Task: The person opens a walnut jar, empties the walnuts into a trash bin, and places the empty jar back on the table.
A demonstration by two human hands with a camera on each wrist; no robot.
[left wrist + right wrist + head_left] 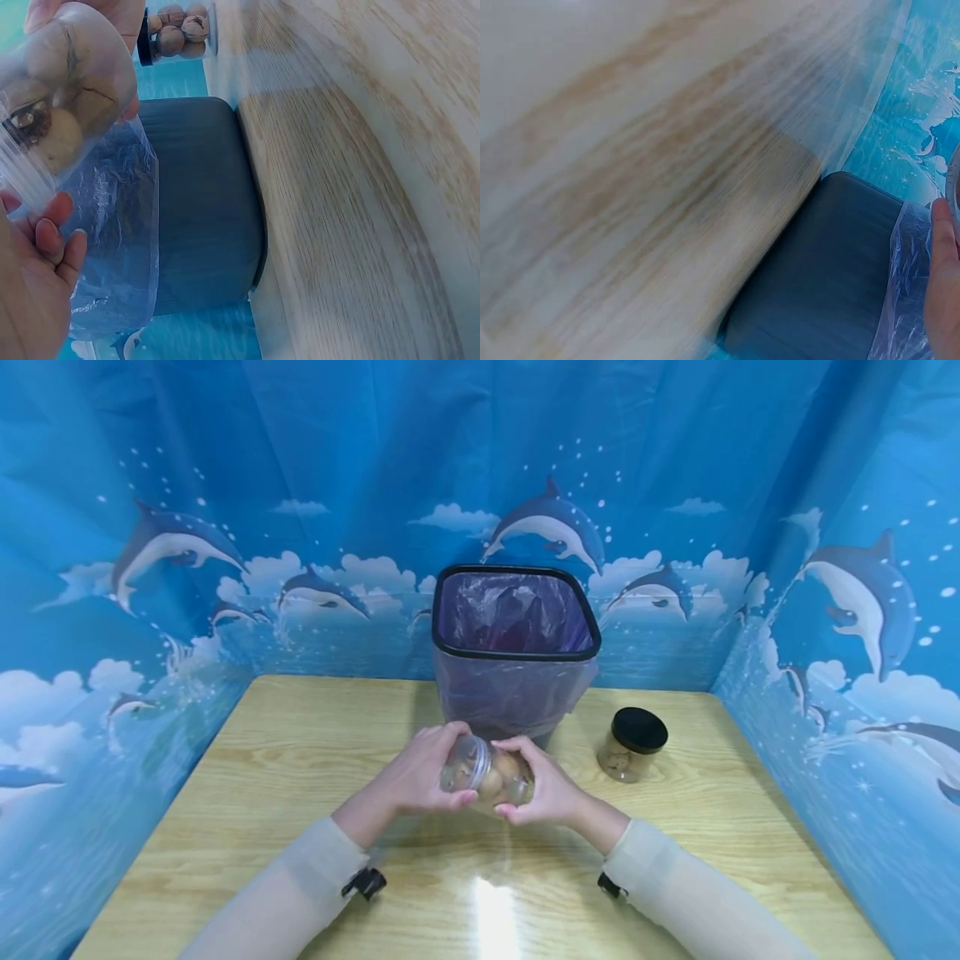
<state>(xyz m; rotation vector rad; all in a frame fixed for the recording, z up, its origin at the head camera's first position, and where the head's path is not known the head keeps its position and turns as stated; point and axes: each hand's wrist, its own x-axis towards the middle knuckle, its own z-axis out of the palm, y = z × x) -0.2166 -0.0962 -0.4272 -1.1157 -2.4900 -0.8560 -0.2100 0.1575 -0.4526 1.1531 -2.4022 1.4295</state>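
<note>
A clear jar with walnuts in it (504, 777) is held on its side between both hands, in front of the bin. My left hand (423, 772) grips its left end near the ribbed rim, thumb below and fingers over the top. Around the right end curls my right hand (551, 789). Seen from the left wrist, the jar (71, 82) is tilted, its ribbed rim towards the left fingers (52, 236). Whether anything covers the mouth, I cannot tell. At its right edge, the right wrist view shows only part of the right hand (941, 292).
Behind the hands stands a dark bin (517, 656) lined with a translucent purple bag. A second walnut jar with a black lid (637, 732) stands upright to its right. All are on a wood-grain table (300, 743), enclosed by blue dolphin-print curtains (300, 452).
</note>
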